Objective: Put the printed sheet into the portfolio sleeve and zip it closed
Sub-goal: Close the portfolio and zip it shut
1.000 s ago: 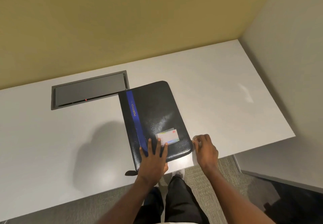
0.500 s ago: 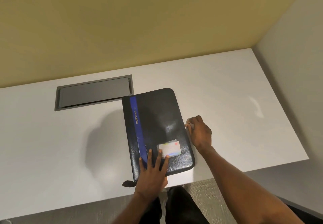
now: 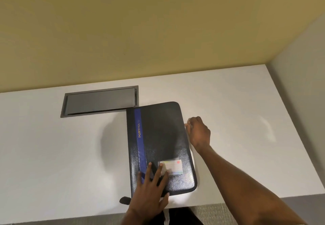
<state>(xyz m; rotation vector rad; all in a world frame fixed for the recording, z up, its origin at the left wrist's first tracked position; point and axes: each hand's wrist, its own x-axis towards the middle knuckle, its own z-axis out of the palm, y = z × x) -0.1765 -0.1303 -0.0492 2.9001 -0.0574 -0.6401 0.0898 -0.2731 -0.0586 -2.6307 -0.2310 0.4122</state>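
A black portfolio (image 3: 161, 137) with a blue stripe lies closed on the white desk (image 3: 52, 154), its cover up. A small card (image 3: 173, 167) sits in a clear pocket near its front. My left hand (image 3: 150, 191) presses flat on the portfolio's near end, fingers spread. At the portfolio's right edge, about two thirds of the way up, my right hand (image 3: 199, 132) pinches the small metal zipper pull (image 3: 187, 124). The printed sheet is not visible.
A grey recessed cable hatch (image 3: 100, 101) is set into the desk just left of the portfolio's far corner. A yellow wall stands behind the desk and a grey wall to the right. The desk's front edge runs under my left wrist.
My right hand has slid with the zipper pull from the portfolio's near right corner up along its right edge toward the far end. My left hand stays pressed on the cover.
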